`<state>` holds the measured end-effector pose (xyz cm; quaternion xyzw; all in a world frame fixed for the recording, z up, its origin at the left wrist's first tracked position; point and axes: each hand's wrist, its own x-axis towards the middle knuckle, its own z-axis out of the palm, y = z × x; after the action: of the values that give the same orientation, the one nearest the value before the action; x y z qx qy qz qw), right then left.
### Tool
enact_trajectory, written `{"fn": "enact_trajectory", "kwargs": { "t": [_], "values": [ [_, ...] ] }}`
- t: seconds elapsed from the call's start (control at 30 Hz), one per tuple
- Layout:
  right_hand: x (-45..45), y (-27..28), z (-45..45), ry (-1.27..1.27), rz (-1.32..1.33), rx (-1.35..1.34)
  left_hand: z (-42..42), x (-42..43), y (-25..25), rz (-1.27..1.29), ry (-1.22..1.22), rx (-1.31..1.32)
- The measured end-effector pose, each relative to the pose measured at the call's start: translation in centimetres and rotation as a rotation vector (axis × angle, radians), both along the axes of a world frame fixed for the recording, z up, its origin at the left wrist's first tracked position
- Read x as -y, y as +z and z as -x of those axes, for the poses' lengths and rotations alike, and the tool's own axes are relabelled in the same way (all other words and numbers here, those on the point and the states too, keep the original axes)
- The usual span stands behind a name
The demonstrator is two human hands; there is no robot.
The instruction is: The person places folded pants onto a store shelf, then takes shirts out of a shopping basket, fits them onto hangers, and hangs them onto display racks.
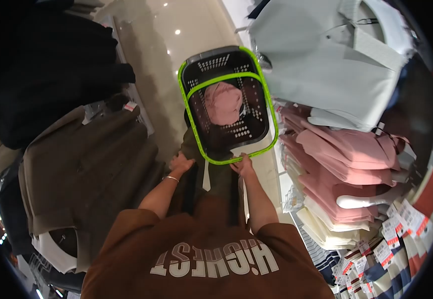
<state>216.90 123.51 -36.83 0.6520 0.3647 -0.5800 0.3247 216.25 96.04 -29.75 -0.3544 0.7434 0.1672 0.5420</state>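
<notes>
My right hand (243,163) is closed on the near rim of a black shopping basket (211,64) with a bright green rim. The basket's green carry handle (225,77) lies across its opening. Inside rests a crumpled pink cloth item (223,103), perhaps a hat; its kind is not certain. Just left of the basket's near corner, my left hand (181,163) hangs with loosely bent fingers, close to the dark cloth at my leg. No object shows in it.
On the left lie dark garments (42,89) and a brown shirt (86,164). To the right are a pale grey collared shirt (316,60), stacked pink garments (348,154) and striped clothes with price tags (383,254). A shiny floor (176,45) runs between the displays.
</notes>
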Motion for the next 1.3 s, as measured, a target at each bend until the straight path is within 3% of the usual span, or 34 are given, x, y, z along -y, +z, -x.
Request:
{"fn": "enact_trajectory", "kwargs": {
  "t": [0.17,0.3,0.43,0.53,0.67,0.8,0.97,1.03,1.3],
  "values": [
    [1.3,0.1,1.8,0.276,-0.093,0.097,-0.7,-0.7,-2.7,0.045,-0.142,0.135],
    [1.2,-3.2,1.3,0.266,-0.219,0.113,-1.1,-0.7,-5.0,0.105,-0.034,0.21],
    [1.2,-1.2,1.9,0.4,-0.261,0.158,-0.5,-1.0,-6.6,0.127,-0.043,0.211],
    [1.4,3.3,3.9,0.551,-0.206,0.235,0.6,-1.5,-7.4,0.132,-0.068,0.175],
    [1.0,3.8,6.3,0.65,-0.207,-0.091,0.9,-1.0,-8.4,0.15,-0.068,0.112],
    [0.8,-5.5,8.6,0.729,-0.172,-0.576,1.7,-1.2,-8.4,0.181,-0.112,0.098],
    [1.7,-19.0,13.4,0.879,-0.037,-0.282,1.6,-0.8,-8.9,0.193,-0.073,0.014],
    [1.8,-24.3,14.3,0.82,-0.017,-0.187,1.4,-0.8,-9.3,0.189,-0.072,-0.009],
    [3.4,-34.0,17.9,0.726,-0.057,-0.134,2.0,-0.6,-10.5,0.178,-0.098,-0.119]
  ]
}}
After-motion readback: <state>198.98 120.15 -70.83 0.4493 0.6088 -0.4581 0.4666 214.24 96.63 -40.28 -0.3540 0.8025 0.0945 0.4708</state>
